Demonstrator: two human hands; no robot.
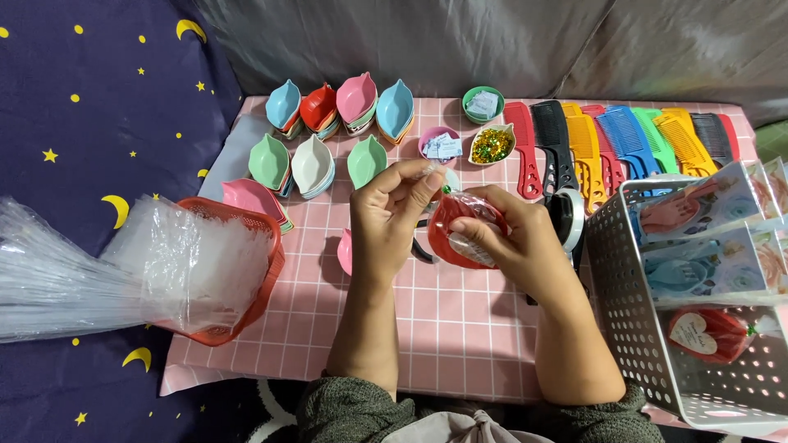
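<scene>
Red dish in its clear bag [461, 230] sits mid-table over the pink cloth [460, 328], right hand [513, 242] clamped round it, left hand [394, 209] pinching the bag's neck, so I'd pinch tight and close to the dish

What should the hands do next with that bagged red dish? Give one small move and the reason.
Probably finish closing the bag's neck. The right hand cradles the red dish in clear wrap, while the left hand pinches the gathered top near a green tie. A finished red pack already lies in the white basket.
</scene>
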